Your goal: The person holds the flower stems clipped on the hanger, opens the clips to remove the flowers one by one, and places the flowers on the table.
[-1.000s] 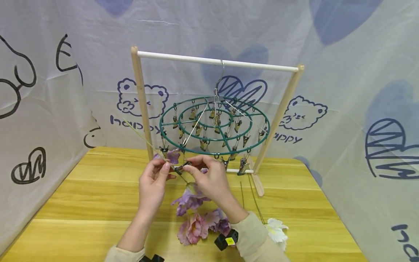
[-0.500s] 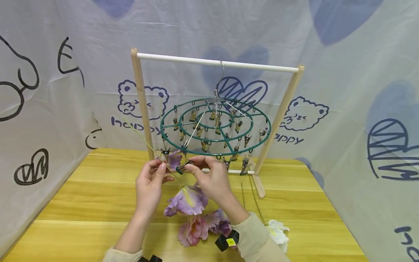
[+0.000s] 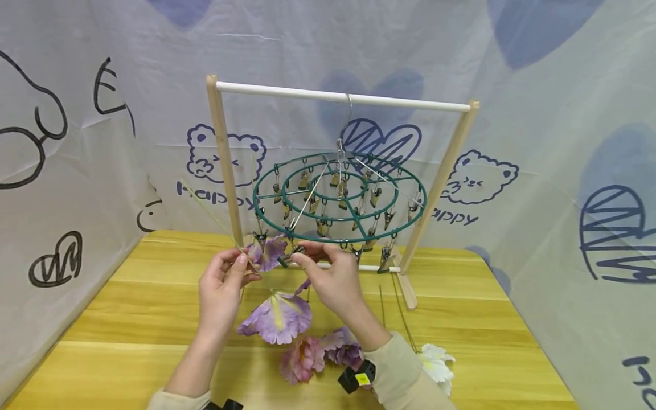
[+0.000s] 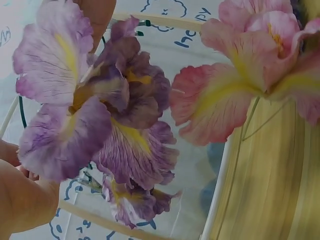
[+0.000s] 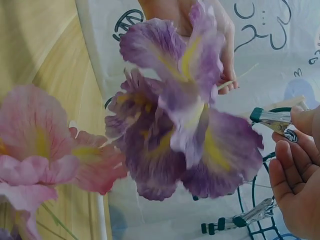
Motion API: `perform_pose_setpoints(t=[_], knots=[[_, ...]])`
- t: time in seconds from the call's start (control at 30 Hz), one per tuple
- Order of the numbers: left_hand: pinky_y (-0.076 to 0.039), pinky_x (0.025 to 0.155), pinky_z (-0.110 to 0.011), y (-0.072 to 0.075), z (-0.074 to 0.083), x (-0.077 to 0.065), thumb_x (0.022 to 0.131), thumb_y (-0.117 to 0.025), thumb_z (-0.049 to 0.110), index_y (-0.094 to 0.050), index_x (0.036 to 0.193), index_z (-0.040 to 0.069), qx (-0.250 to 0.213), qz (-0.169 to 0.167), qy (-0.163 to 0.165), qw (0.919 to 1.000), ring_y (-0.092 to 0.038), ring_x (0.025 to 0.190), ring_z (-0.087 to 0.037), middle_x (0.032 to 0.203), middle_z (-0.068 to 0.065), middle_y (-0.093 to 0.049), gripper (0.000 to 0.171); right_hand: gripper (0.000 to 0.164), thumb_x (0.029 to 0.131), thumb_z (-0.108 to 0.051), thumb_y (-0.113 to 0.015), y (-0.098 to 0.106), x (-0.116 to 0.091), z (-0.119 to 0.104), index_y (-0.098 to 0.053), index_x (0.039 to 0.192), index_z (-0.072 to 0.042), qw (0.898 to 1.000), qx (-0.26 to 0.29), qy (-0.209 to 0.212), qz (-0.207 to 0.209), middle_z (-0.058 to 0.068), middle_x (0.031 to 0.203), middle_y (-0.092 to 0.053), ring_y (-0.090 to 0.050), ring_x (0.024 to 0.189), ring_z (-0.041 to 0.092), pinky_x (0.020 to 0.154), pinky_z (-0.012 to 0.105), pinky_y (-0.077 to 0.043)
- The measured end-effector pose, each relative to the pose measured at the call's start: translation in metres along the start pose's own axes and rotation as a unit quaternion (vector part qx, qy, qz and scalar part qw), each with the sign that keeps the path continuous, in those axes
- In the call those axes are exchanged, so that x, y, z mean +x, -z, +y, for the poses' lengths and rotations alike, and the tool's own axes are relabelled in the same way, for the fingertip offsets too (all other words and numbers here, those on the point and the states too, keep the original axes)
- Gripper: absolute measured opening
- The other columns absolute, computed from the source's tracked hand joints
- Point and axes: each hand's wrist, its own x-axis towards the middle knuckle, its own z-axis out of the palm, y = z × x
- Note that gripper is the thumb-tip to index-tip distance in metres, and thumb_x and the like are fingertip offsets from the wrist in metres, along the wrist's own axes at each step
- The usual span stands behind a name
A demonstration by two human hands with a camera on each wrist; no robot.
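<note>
In the head view my left hand [image 3: 220, 293] pinches the thin green stem [image 3: 209, 212] of a purple artificial iris [image 3: 279, 319], whose bloom hangs below the hand. My right hand [image 3: 338, 285] pinches a metal clip with green tips [image 5: 272, 120] between thumb and fingers; whether its jaws are parted is unclear. That clip hangs at the front left of a round green clip hanger [image 3: 328, 240]. Stem and clip are apart. Another purple flower [image 3: 270, 254] is behind the hands, near a neighbouring clip; what holds it is hidden.
A wooden stand [image 3: 223, 142] with a white bar [image 3: 287, 91] carries the hanger by its hook. On the yellow wood-grain table [image 3: 123, 319] lie a pink flower [image 3: 302, 360], a darker purple flower [image 3: 345, 348] and a white flower [image 3: 435, 364]. Printed cloth surrounds the table.
My left hand has moved left with the iris, taking its stem away from the clip, and the bloom has swung leftward. My right hand has stayed at the clip.
</note>
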Motion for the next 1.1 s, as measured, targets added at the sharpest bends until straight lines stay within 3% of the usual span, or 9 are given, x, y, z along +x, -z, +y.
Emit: perform_pose_setpoints(t=[0.13,0.37,0.67,0.8,0.97,1.1], knots=[[-0.062,0.076,-0.026,0.006,0.003,0.002,0.107,-0.05,-0.002,-0.054,0.119,-0.014,0.014,-0.003,0.004,0.9999,-0.067,0.086,-0.011,0.105,-0.003,-0.066,0.017,0.024,0.091,-0.017,-0.082,0.001,0.0,0.0,-0.079,0.112,-0.006,1.0,0.013,0.008,0.007,0.005,0.093,-0.077,-0.069,0.085,0.019,0.06,0.022,-0.054],[-0.061,0.074,-0.024,0.018,0.011,0.006,0.107,-0.053,0.001,-0.054,0.121,-0.012,0.065,-0.03,0.009,0.9974,-0.066,0.086,-0.01,0.106,0.004,-0.066,0.02,0.022,0.091,-0.012,-0.081,0.004,0.0,0.003,-0.079,0.112,-0.004,0.999,0.029,0.022,0.008,0.007,0.094,-0.076,-0.069,0.085,0.019,0.069,0.027,-0.061],[-0.061,0.073,-0.024,0.035,0.018,0.009,0.107,-0.056,0.004,-0.057,0.123,-0.012,0.145,-0.083,0.004,0.986,-0.066,0.087,-0.008,0.105,0.013,-0.067,0.023,0.022,0.093,-0.012,-0.08,0.01,-0.002,0.005,-0.078,0.111,-0.001,0.999,0.026,0.02,0.002,0.009,0.092,-0.075,-0.068,0.084,0.021,0.075,0.031,-0.063],[-0.061,0.071,-0.025,0.041,0.019,0.011,0.107,-0.056,0.004,-0.058,0.121,-0.012,0.163,-0.104,0.008,0.9811,-0.066,0.085,-0.01,0.106,-0.001,-0.067,0.021,0.023,0.093,-0.014,-0.08,0.015,-0.001,0.007,-0.077,0.112,0.0,1.0,0.016,0.018,-0.001,0.009,0.092,-0.075,-0.068,0.084,0.022,0.075,0.031,-0.063],[-0.061,0.072,-0.025,0.048,0.018,0.014,0.107,-0.056,0.007,-0.057,0.124,-0.011,0.185,-0.131,0.037,0.9733,-0.066,0.084,-0.013,0.111,-0.022,-0.063,0.024,0.023,0.094,-0.014,-0.08,0.021,-0.002,0.01,-0.078,0.112,0.0,1.0,-0.002,0.014,0.0,0.008,0.093,-0.075,-0.067,0.084,0.021,0.075,0.035,-0.062],[-0.061,0.073,-0.026,0.053,0.016,0.015,0.108,-0.055,0.009,-0.056,0.126,-0.012,0.198,-0.147,0.06,0.9672,-0.066,0.088,-0.012,0.115,-0.025,-0.062,0.028,0.022,0.093,-0.015,-0.08,0.024,-0.003,0.01,-0.078,0.111,-0.001,1.0,-0.012,0.008,0.002,0.007,0.092,-0.075,-0.067,0.085,0.02,0.075,0.032,-0.061]])
